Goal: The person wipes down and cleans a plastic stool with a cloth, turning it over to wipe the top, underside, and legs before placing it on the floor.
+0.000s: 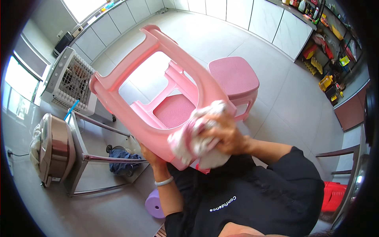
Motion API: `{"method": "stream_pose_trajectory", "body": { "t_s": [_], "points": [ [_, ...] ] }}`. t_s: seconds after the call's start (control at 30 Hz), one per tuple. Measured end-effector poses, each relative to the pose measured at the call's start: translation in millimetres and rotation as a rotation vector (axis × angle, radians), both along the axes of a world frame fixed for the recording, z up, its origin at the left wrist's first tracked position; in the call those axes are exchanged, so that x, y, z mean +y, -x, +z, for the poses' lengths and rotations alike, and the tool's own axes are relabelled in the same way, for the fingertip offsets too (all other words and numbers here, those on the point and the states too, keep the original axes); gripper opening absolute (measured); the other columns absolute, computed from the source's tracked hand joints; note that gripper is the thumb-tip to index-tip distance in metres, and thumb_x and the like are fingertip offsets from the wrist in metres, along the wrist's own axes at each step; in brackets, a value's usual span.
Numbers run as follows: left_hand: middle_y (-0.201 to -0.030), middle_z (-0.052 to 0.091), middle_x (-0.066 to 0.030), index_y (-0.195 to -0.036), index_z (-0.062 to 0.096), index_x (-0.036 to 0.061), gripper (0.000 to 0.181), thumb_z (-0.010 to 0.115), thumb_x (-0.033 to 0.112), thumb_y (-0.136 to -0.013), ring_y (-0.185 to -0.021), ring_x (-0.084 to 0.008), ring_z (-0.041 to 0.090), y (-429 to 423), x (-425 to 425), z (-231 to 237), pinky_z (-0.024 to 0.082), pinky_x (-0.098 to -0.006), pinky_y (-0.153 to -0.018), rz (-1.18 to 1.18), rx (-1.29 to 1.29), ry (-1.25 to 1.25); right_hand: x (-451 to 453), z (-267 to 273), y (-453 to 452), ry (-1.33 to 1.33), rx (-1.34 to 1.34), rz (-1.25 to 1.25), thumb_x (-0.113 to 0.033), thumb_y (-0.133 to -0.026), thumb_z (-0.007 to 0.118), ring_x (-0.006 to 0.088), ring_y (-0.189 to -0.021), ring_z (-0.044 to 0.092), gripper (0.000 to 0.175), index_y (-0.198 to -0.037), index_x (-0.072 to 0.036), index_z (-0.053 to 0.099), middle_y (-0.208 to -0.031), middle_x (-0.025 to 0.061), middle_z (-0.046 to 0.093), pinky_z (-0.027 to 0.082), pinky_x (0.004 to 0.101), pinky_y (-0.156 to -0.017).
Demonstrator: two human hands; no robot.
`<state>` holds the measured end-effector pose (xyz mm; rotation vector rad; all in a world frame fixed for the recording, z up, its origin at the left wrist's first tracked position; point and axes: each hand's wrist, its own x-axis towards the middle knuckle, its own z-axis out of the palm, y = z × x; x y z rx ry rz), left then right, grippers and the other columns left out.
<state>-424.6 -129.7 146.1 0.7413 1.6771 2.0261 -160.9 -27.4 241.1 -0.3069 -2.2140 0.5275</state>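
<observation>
A pink plastic stool (139,130) is held up and tipped before me, its legs pointing away. One side faces me, with a large rounded opening in it. My left hand (152,157) grips its lower left edge near the seat end, fingers partly hidden behind it. In my right hand (226,134) is a bunched white and pink cloth (189,142), somewhat blurred, against the seat end of the stool. Behind, on the right, a second pink stool (234,74) stands upright on the floor. Through the opening shows a textured pink surface (176,111), apparently another stool's seat.
On the left are an air cooler (74,80), a metal-framed stand (109,158) and a brown rice cooker (56,148). A purple stool (154,204) sits low beside my left arm. Cabinets (237,14) line the back; a cluttered shelf (331,56) stands right, above a red container (333,195).
</observation>
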Motion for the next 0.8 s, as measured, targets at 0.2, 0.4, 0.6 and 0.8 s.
{"method": "stream_pose_trajectory", "body": {
  "t_s": [0.2,0.4,0.6,0.8],
  "points": [
    [-0.137,0.047,-0.0142,-0.142,0.035,0.0028,0.046,0.035,0.028,-0.104,-0.120,-0.0272,0.052,-10.8,6.4,22.6,0.045,-0.0402,-0.101,-0.168,-0.303,-0.279,80.7,-46.0,-32.0,1.112,0.551,-0.065,-0.001,-0.078,0.060,0.0197,-0.094,0.062,0.036,-0.114,-0.007,0.059,-0.104,0.0087,0.063,0.050,0.0333,-0.081],
    [-0.125,0.055,-0.0126,-0.133,0.043,0.0008,0.045,0.036,0.034,-0.104,-0.115,-0.0234,0.055,43.0,-27.2,-2.3,0.046,-0.0371,-0.096,-0.196,-0.169,-0.030,25.8,-27.9,-20.0,0.572,0.339,-0.124,0.008,-0.075,0.056,0.0249,-0.112,0.051,0.044,-0.118,-0.002,0.056,-0.120,0.0159,0.050,0.040,0.0341,-0.096],
    [-0.145,0.032,-0.0262,-0.143,0.036,0.0025,0.063,0.051,0.041,-0.096,-0.135,-0.0361,0.035,1.6,-21.3,92.7,0.031,-0.0419,-0.109,0.062,0.332,0.286,-4.3,-15.3,-14.5,0.366,0.229,-0.082,0.006,-0.074,0.061,0.0370,-0.119,0.048,0.040,-0.113,-0.003,0.061,-0.126,0.0212,0.047,0.037,0.0420,-0.101],
    [-0.147,0.020,-0.0361,-0.146,0.034,0.0072,0.071,0.061,0.026,-0.083,-0.137,-0.0485,0.026,2.0,-16.8,89.4,0.026,-0.0484,-0.111,0.190,0.797,0.620,54.6,-3.7,19.1,0.256,0.224,0.050,0.003,-0.073,0.065,0.0402,-0.120,0.050,0.041,-0.113,-0.007,0.063,-0.131,0.0248,0.049,0.038,0.0454,-0.102]
  ]
}}
